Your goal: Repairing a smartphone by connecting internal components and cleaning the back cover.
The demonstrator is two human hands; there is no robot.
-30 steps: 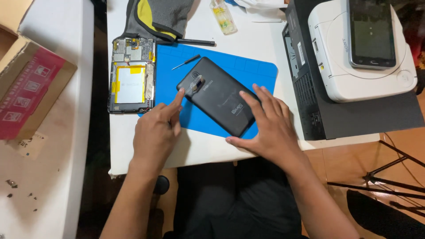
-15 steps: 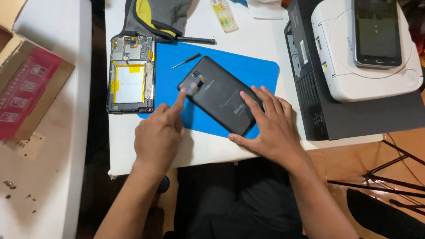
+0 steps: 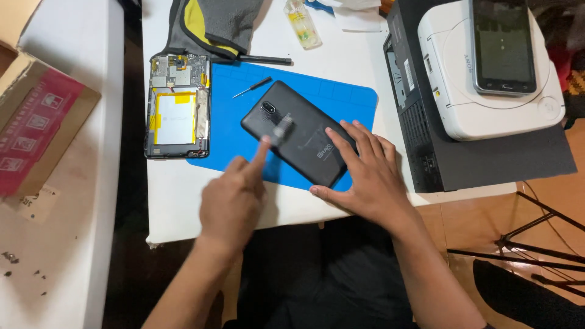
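Hands apart: our right hand lies flat pinning the black plastic tablet back cover on the blue silicone mat so it won't slide, while our left hand, w/ index out, rubs the small grey patch nr the cam.

Both forearms are bare from elbow to wrist, with no sleeves, watch, bands or gloves showing. The left hand, at about seven o'clock in the view, and the right hand, at about five o'clock, wear no rings, and the nails that show on the right hand are short and plain. Between the arms at six o'clock, the lap is covered by dark, plain clothing with soft folds.
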